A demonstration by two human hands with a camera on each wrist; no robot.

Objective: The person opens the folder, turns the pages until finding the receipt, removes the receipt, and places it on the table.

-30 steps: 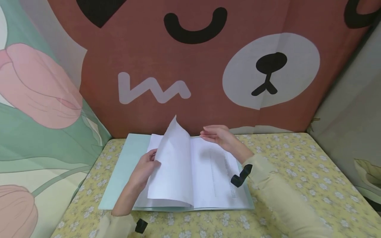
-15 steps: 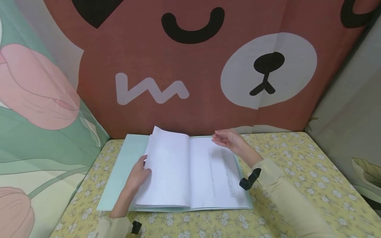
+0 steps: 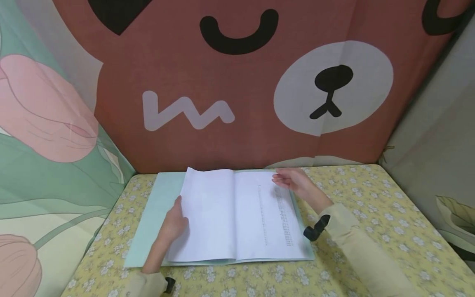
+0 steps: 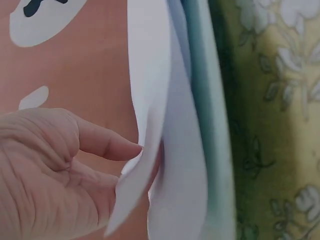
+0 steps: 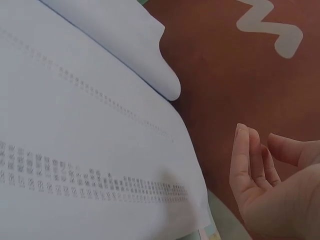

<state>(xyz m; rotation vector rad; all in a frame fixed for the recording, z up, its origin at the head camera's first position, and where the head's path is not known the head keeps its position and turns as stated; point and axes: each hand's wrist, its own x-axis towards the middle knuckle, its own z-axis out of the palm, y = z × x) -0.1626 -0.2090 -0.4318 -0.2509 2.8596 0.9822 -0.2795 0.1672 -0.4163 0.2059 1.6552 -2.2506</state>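
Note:
An open booklet with white pages and a pale green folder cover (image 3: 146,239) lies across the table. My left hand (image 3: 173,220) is at the outer edge of the left-hand page (image 3: 209,214), which looks blank. In the left wrist view, my left hand (image 4: 55,175) pinches that page (image 4: 145,125), thumb on one side and fingers behind it, partly hidden. Columns of small print run down the right-hand page (image 3: 246,214). Above its top outer corner hovers my right hand (image 3: 297,183), fingers loosely bent and holding nothing. The right wrist view shows that hand (image 5: 280,190) apart from the paper.
A yellow floral cloth (image 3: 356,231) covers the table. Behind it rises a brown fabric backdrop (image 3: 185,144) with a bear drawing. Patterned cloth hangs at the left (image 3: 55,181) and a pale curtain (image 3: 426,156) at the right.
The raised page has come down to the left in my left hand and now lies nearly flat. My right hand has drawn to the right and slightly nearer, over the page's corner.

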